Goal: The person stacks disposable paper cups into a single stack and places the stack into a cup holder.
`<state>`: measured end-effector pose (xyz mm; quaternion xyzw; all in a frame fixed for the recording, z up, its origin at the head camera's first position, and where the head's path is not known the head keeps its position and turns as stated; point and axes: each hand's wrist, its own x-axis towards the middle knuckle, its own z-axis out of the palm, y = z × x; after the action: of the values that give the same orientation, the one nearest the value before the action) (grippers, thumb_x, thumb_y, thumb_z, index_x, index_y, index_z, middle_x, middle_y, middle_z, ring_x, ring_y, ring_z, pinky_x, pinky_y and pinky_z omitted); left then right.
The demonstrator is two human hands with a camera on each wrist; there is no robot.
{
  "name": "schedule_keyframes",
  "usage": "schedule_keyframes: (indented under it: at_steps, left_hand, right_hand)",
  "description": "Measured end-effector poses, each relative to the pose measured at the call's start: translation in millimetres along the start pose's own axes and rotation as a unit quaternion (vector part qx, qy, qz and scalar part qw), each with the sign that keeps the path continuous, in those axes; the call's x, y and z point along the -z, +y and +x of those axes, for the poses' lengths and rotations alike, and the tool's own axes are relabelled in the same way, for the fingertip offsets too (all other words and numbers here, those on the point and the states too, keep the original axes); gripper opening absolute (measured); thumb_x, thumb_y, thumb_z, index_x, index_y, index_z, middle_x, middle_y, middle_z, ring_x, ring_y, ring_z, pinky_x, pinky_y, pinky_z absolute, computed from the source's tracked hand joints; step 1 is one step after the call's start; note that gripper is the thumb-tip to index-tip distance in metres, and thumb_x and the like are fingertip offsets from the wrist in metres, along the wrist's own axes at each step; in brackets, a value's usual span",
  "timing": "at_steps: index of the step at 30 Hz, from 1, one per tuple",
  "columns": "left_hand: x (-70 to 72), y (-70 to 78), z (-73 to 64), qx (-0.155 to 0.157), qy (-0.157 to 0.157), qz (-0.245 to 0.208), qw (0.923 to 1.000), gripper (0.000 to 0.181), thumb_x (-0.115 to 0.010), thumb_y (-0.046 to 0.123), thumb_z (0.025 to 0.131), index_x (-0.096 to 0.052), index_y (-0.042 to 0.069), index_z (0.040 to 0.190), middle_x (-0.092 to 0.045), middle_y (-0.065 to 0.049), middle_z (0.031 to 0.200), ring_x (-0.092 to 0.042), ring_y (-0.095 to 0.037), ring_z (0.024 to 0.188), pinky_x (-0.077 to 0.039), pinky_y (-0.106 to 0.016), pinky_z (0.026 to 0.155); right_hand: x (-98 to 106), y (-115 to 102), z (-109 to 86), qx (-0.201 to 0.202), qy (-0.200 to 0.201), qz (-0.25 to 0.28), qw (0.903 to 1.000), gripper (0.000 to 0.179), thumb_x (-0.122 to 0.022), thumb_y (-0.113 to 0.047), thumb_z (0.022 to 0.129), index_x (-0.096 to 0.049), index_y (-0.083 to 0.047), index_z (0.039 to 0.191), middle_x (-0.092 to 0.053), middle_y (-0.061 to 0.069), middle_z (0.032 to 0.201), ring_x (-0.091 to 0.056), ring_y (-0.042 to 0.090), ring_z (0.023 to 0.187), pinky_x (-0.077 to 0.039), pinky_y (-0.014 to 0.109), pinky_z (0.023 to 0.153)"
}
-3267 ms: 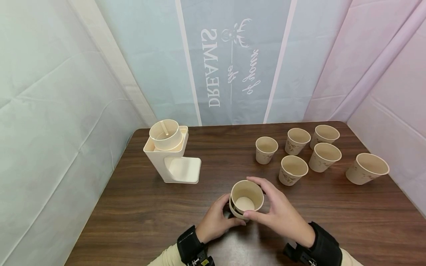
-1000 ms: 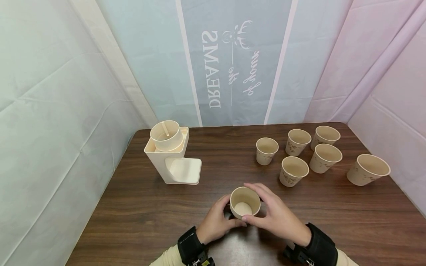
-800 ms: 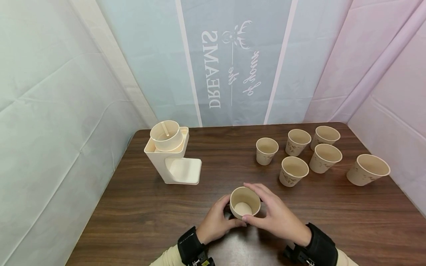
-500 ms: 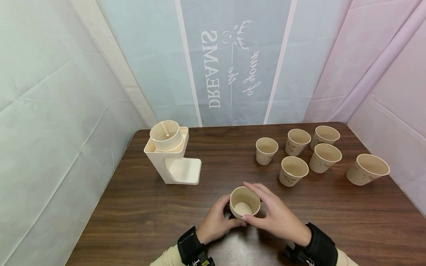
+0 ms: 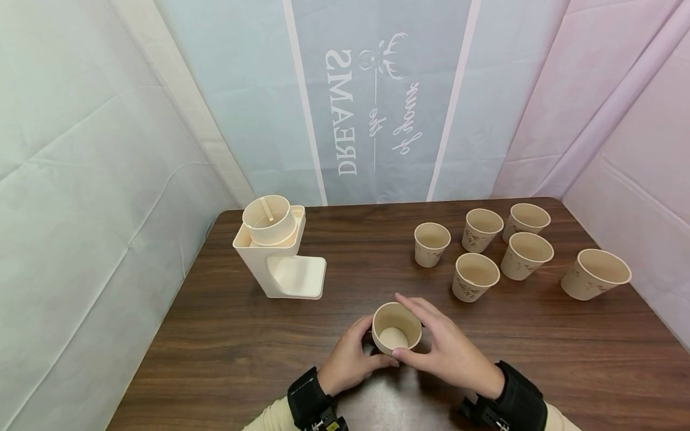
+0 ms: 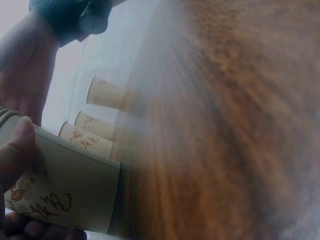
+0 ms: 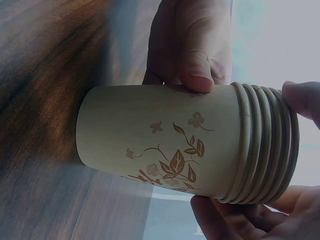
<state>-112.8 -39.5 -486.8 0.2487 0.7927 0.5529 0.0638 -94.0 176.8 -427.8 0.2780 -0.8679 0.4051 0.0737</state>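
Note:
A stack of nested paper cups [image 5: 396,330] stands upright near the front middle of the table. Several rims lie close together at its top in the right wrist view, and the cups [image 7: 160,137] carry a brown leaf print. My left hand [image 5: 350,356] grips the body of the stack, thumb on the near side. My right hand [image 5: 450,350] holds the top rim between thumb and fingers. From the left wrist the stack [image 6: 75,180] shows its base at the wooden tabletop. Looking down inside, I see only the innermost cup's bare bottom.
Several single paper cups stand at the right, among them a near one [image 5: 475,278], a far-left one [image 5: 431,245] and one by the right edge [image 5: 595,275]. A cream stand [image 5: 264,263] with a round holder [image 5: 269,220] on top is at the back left. Cloth walls surround the table.
The top cup, held raised and tilted above the lower rim a few seconds ago, has gone down into the stack. Over the last second both hands have stayed nearly still.

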Motion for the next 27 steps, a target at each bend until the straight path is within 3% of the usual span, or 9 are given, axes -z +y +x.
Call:
schedule_keyframes:
  at_steps: [9,22,27]
  left_hand:
    - [-0.3,0.1,-0.1,0.004,0.001,-0.002,1.0000,0.071,-0.090,0.027,0.079,-0.057,0.016,0.140,-0.062,0.001,0.129,-0.057,-0.015,0.118,-0.047,-0.034,0.104]
    - [0.1,0.1,-0.8,0.003,0.001,0.004,1.0000,0.071,-0.090,0.025,0.079,-0.056,0.014,0.141,-0.062,0.000,0.131,-0.056,-0.014,0.121,-0.046,-0.035,0.106]
    - [-0.9,-0.7,-0.7,-0.001,0.003,0.002,1.0000,0.071,-0.090,0.023,0.079,-0.056,0.014,0.141,-0.062,0.000,0.131,-0.057,-0.014,0.121,-0.046,-0.035,0.106]
  right_hand:
    - [0.3,-0.5,-0.2,-0.004,0.002,0.001,1.0000,0.079,-0.087,-0.027,0.083,-0.047,-0.013,0.151,-0.057,-0.003,0.138,-0.057,0.016,0.124,-0.049,0.030,0.101]
    - [1.1,0.8,-0.6,0.006,0.000,0.001,1.0000,0.082,-0.088,-0.026,0.082,-0.047,-0.010,0.151,-0.058,-0.001,0.137,-0.056,0.017,0.123,-0.047,0.025,0.102]
    - [3.9,1.4,0.2,0.004,0.002,0.017,0.9998,0.083,-0.088,-0.027,0.082,-0.046,-0.010,0.151,-0.058,0.000,0.137,-0.057,0.017,0.122,-0.051,0.029,0.099]
